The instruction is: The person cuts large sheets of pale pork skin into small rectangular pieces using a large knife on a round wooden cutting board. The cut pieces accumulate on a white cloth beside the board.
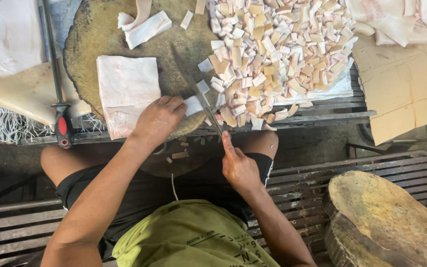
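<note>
My left hand (158, 120) presses down on a narrow white strip of fatty meat (192, 105) at the near edge of a round wooden chopping block (95, 34). My right hand (238, 165) grips the handle of a long knife (196, 91), thumb along its back, the blade lying across the block beside the strip. A large pale slab of the same meat (127, 91) lies left of my left hand. A big heap of small cut cubes (277, 49) fills the block's right side and spills over a white sheet.
A sharpening rod with a red and black handle (61, 118) lies at the left. Curled meat scraps (144, 24) rest at the block's far side. Flattened cardboard (406, 94) is at the right, a second round block (386, 217) at lower right on a slatted bench (352, 173).
</note>
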Tool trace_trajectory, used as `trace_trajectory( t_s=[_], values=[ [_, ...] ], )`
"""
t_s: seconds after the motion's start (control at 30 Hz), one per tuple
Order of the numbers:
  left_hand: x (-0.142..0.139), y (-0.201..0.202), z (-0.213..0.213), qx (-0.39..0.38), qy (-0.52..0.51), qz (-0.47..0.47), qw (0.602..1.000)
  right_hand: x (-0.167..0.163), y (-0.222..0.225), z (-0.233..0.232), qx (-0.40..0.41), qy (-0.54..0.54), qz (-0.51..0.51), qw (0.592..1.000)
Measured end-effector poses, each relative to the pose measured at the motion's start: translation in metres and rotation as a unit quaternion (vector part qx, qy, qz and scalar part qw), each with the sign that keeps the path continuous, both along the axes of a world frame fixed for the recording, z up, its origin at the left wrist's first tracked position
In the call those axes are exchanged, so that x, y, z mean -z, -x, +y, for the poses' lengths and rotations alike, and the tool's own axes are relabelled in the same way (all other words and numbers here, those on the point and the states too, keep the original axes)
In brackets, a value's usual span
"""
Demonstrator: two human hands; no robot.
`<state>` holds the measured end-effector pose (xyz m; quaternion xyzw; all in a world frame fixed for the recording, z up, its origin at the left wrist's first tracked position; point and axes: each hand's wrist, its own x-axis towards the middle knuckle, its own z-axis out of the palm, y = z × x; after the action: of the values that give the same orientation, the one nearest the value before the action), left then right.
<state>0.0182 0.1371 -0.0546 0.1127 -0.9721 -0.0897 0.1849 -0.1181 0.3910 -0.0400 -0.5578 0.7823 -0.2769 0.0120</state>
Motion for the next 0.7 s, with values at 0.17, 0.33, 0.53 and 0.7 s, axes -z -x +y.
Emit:
trace_trajectory(
  t_s=[0.17, 0.33, 0.53, 0.7],
  values=[
    [-0.002, -0.002, -0.001, 0.002, -0.004, 0.01, 1.0, -0.014, 0.006, 0.011, 0.038, 0.0, -0.06, 0.997],
    [0.001, -0.002, 0.0, 0.001, -0.008, -0.009, 1.0, -0.026, 0.007, 0.028, 0.014, 0.186, -0.086, 0.979],
    [0.001, -0.004, 0.002, 0.0, -0.008, 0.011, 1.0, 0.003, -0.002, 0.008, -0.002, -0.095, -0.063, 0.993],
    [-0.001, -0.002, -0.002, 0.016, -0.021, -0.013, 1.0, 0.0, 0.011, 0.015, 0.025, 0.005, -0.152, 0.988]
  ],
)
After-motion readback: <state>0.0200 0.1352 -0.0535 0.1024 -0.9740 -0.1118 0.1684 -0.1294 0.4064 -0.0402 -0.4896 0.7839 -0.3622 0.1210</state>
